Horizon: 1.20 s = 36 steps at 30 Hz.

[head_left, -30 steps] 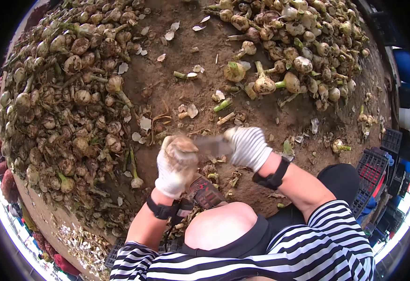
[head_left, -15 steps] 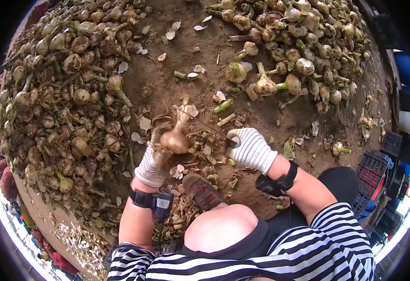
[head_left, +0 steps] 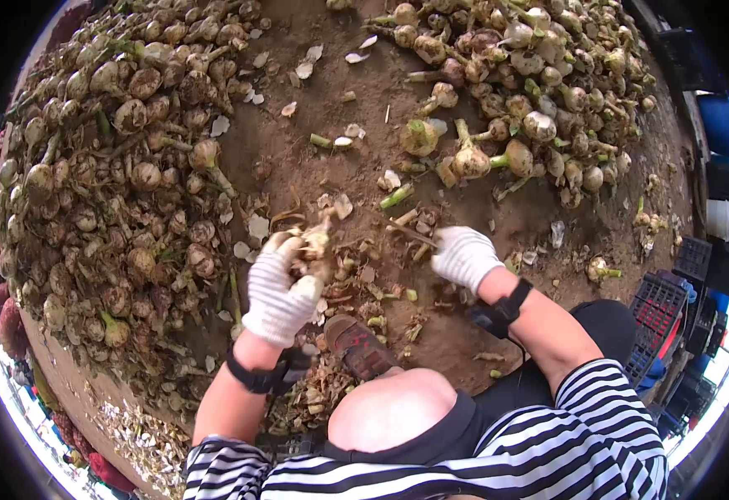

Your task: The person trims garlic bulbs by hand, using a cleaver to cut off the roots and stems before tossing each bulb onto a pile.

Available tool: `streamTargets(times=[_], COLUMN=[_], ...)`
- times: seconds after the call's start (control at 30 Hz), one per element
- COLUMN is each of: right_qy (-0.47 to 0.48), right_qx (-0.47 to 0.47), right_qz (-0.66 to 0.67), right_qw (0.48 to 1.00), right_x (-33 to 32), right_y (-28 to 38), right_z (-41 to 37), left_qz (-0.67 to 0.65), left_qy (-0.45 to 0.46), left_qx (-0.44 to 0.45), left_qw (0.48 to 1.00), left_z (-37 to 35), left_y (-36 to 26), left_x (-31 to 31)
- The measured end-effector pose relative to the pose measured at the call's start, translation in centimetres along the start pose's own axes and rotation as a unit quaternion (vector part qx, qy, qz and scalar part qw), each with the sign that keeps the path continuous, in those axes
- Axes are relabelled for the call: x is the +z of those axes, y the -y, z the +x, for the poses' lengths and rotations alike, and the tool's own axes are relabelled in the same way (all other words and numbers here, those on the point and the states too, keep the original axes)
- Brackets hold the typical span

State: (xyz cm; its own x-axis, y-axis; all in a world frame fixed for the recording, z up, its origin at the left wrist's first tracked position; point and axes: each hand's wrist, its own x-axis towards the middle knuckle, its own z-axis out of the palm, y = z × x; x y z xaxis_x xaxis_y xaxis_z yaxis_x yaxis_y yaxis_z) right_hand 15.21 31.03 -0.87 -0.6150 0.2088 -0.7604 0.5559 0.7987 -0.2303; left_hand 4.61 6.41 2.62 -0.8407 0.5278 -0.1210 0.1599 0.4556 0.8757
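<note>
In the head view, my left hand (head_left: 283, 296) wears a striped white glove and is closed around a garlic bulb (head_left: 314, 243). The bulb is soil-stained and partly covered by my fingers. My right hand (head_left: 466, 257), gloved the same way, grips a knife (head_left: 412, 234). Its thin dark blade points up and left toward the bulb, with a gap between them; the handle is hidden in my fist. Cut stems and peeled skins (head_left: 364, 279) litter the ground below both hands.
A large heap of bulbs (head_left: 131, 183) lies on the left, and another heap (head_left: 548, 92) at the upper right. My shoe (head_left: 360, 346) rests on the soil between them. Black plastic crates (head_left: 654, 321) stand at the right edge.
My left hand has turned over, its back now facing up, and the bulb has tipped with it. My right hand has moved right, drawing the blade away from the bulb.
</note>
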Motion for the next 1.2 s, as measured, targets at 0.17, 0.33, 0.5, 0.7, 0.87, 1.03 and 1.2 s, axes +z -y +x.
streamTargets(times=[0.17, 0.33, 0.5, 0.7, 0.87, 1.03, 1.2], right_qy=[-0.110, -0.184, -0.153, -0.185, -0.197, -0.175, -0.128], right_qx=[-0.024, 0.136, 0.075, -0.077, -0.237, -0.280, -0.306], right_qz=[0.075, 0.563, 0.552, 0.128, -0.024, -0.037, -0.032], right_qw=[0.991, 0.794, 0.817, 0.971, 0.951, 0.943, 0.943], right_x=[-0.5, -1.2, 0.0, -2.8, -2.3, -2.9, -2.9], right_y=[-1.4, -5.6, -5.8, 1.3, 5.3, 6.5, 7.9], right_z=[3.0, 5.3, 4.1, -1.7, -2.0, -3.9, -4.8], left_qz=[-0.415, 0.103, 0.506, 0.109, -0.316, -0.313, -0.386], left_qy=[0.160, -0.151, -0.218, -0.081, 0.013, 0.155, 0.069], left_qx=[0.051, -0.287, -0.333, -0.126, -0.130, -0.085, -0.068], left_qw=[0.894, 0.940, 0.765, 0.983, 0.940, 0.933, 0.917], left_z=[7.7, 16.6, 16.3, 9.6, 1.6, -0.5, -1.4], left_y=[-5.4, -0.3, 11.0, 9.4, 3.6, 2.9, 1.4], left_x=[-1.0, -5.7, -8.3, -7.1, -1.6, -1.7, 1.0])
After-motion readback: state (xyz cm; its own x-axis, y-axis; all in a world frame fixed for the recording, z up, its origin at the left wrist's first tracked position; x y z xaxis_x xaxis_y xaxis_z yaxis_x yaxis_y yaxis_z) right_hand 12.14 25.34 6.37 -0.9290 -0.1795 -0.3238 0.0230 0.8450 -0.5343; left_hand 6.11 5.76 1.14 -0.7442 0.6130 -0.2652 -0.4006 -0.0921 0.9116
